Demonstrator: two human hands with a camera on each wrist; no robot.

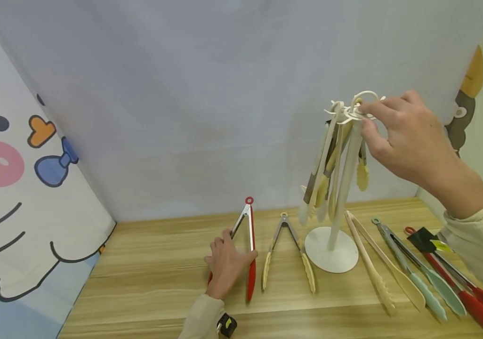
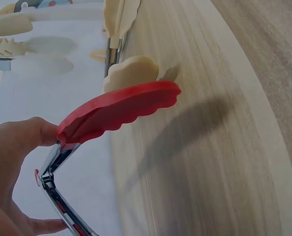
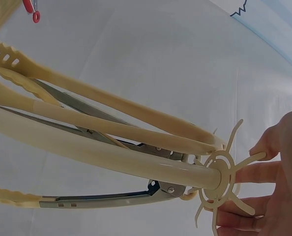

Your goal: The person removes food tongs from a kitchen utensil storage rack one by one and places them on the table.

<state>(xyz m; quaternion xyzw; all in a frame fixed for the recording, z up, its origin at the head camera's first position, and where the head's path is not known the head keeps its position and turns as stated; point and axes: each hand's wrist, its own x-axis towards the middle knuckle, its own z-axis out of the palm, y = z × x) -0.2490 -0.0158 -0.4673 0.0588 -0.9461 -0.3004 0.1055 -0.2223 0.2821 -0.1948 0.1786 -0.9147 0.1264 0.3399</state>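
Note:
My left hand [image 1: 226, 259] holds red-tipped metal tongs [image 1: 252, 278] by both arms, low over the table, with the hinge ring away from me. In the left wrist view, thumb and fingers lie on opposite arms of the spread tongs. My right hand [image 1: 415, 136] grips the hooked top [image 3: 225, 169] of a white stand [image 1: 345, 193], thumb at one hook and fingers behind the ring. Several tongs [image 1: 324, 174] with cream or grey parts hang from the hooks, mostly on the left. One yellow-tipped pair [image 1: 363, 174] hangs on the right. The stand's pole leans slightly.
Yellow-tipped tongs [image 1: 285, 221] lie spread left of the round base [image 1: 330, 263]. To its right are beige tongs [image 1: 366, 254], green tongs [image 1: 419, 278] and another red pair [image 1: 453, 282] on the wooden table [image 1: 148, 268]. A pale cloth wall [image 1: 182, 117] stands behind.

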